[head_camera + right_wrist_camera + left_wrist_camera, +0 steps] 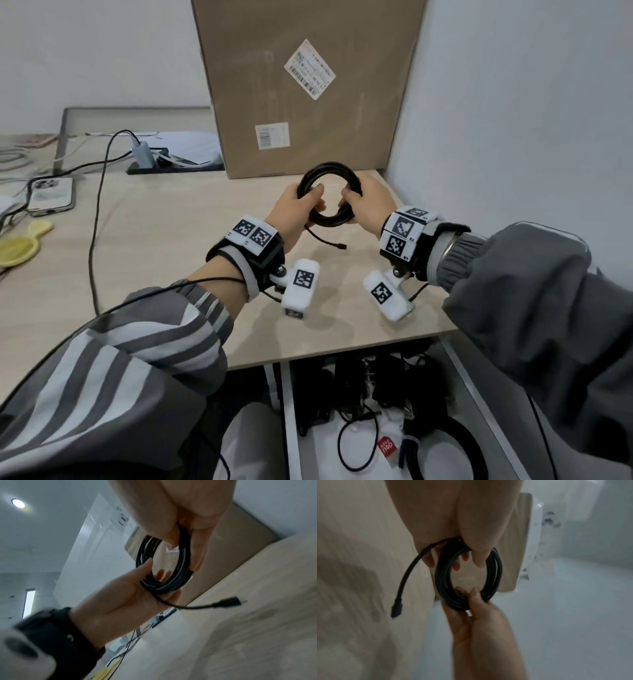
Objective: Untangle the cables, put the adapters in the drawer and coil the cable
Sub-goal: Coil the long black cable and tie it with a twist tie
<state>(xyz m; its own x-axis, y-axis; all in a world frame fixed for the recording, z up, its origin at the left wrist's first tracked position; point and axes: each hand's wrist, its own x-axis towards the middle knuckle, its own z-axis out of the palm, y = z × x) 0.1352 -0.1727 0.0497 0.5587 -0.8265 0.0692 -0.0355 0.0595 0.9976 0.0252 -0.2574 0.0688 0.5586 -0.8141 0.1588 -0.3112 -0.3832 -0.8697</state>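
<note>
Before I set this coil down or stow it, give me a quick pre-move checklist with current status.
1. Black coiled cable wound into a tidy ring: ok.
2. Left hand grips the ring's left side: ok.
3. Right hand grips the right side: ok.
4. Loose plug end tucked into the coil: not ok, it dangles free above the light wooden desk.
5. Open drawer below the desk edge ready: ok, open, black adapters inside.
6. Coil tied or fastened: cannot tell.

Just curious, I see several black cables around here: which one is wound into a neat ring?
The coiled black cable held above the desk between the left hand and right hand; the thin black cable trails loose across the desk.
</note>
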